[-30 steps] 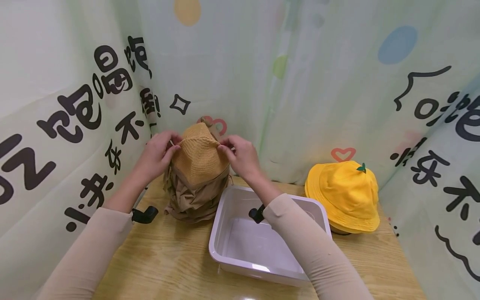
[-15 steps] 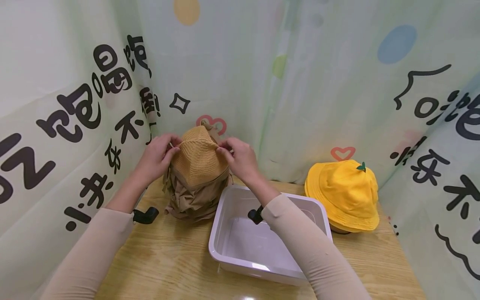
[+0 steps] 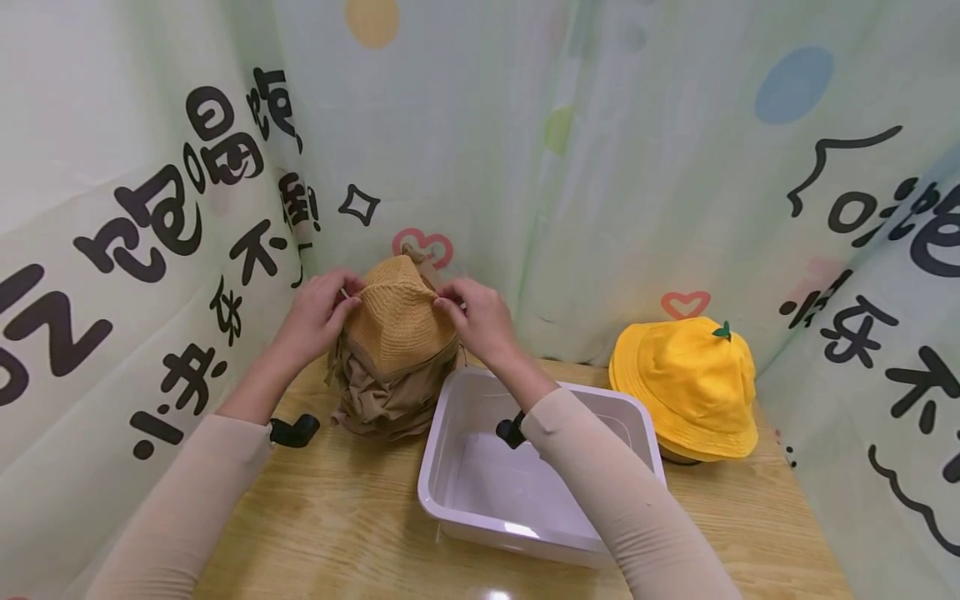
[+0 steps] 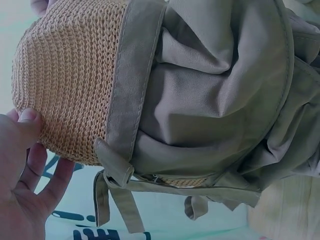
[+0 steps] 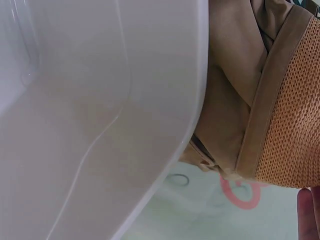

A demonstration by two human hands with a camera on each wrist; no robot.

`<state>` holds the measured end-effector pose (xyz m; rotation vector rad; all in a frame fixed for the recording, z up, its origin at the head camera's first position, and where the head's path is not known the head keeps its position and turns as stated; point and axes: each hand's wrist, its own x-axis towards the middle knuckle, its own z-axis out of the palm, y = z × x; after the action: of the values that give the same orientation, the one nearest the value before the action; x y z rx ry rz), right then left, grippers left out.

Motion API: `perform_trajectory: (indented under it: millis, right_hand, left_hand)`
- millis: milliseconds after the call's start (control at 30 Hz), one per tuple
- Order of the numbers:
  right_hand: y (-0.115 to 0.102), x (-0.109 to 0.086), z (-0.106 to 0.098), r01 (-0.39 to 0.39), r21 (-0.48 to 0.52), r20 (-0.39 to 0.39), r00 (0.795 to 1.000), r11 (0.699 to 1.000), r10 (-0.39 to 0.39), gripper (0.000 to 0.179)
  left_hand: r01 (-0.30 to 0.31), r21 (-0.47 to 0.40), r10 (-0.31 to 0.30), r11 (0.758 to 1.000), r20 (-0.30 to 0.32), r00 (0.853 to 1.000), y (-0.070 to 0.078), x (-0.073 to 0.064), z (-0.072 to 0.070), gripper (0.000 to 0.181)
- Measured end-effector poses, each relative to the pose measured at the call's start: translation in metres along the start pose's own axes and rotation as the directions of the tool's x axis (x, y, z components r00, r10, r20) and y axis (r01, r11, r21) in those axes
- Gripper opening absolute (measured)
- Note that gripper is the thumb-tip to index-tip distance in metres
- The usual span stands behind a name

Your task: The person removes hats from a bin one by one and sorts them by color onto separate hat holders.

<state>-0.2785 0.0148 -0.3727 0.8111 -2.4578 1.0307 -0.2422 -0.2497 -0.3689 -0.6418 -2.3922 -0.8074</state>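
A brown cloth sun hat with a tan woven section stands at the back left of the table. My left hand pinches the woven edge on its left side, thumb in front. Opposite it, my right hand pinches the right edge, so the weave is drawn out between both. Up close in the left wrist view, loose cloth ties hang from the gathered fabric. Only fingertips of the right hand show in the right wrist view. What lies beneath the hat is hidden.
A white plastic basin stands just right of the hat, under my right forearm. Farther right sits a yellow bucket hat with a green sprout. A printed curtain surrounds the wooden table at the back and sides.
Both hands have lowered very slightly, bringing the top of the woven section down with them. Their pinch on its two edges stays the same. The basin and yellow hat have not moved.
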Motion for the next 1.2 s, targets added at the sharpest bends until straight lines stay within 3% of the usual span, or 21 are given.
perform_trajectory:
  millis: [367, 467, 633, 767, 933, 1200]
  right_hand:
    - [0.005, -0.002, 0.006, -0.017, -0.001, 0.0, 1.0, 1.0, 0.017, 0.014]
    - [0.003, -0.002, 0.005, -0.022, 0.054, 0.015, 1.0, 0.998, 0.021, 0.021]
    - [-0.003, -0.003, 0.005, 0.066, 0.066, 0.008, 0.998, 0.996, -0.067, 0.046]
    - [-0.008, -0.004, 0.009, 0.149, -0.009, 0.04, 0.988, 0.989, -0.149, 0.056]
    - [-0.009, -0.005, 0.015, 0.145, -0.044, 0.089, 0.986, 0.988, -0.14, 0.055]
    - [-0.008, -0.004, 0.02, 0.116, -0.072, 0.111, 0.988, 0.991, -0.107, 0.056]
  left_hand:
    - [-0.003, 0.013, 0.003, 1.0, -0.01, 1.0, 0.002, -0.001, 0.01, 0.011]
    - [-0.005, 0.05, 0.006, 0.999, -0.004, 1.0, 0.01, 0.001, 0.011, 0.026]
    - [-0.099, 0.182, 0.089, 0.978, 0.065, 0.994, 0.023, 0.009, 0.015, 0.073]
    - [-0.223, 0.234, 0.196, 0.946, 0.134, 0.971, 0.023, 0.018, 0.025, 0.095]
    - [-0.279, 0.245, 0.235, 0.929, 0.192, 0.953, 0.015, 0.02, 0.038, 0.1]
    - [-0.27, 0.234, 0.231, 0.934, 0.18, 0.956, 0.006, 0.017, 0.047, 0.102]
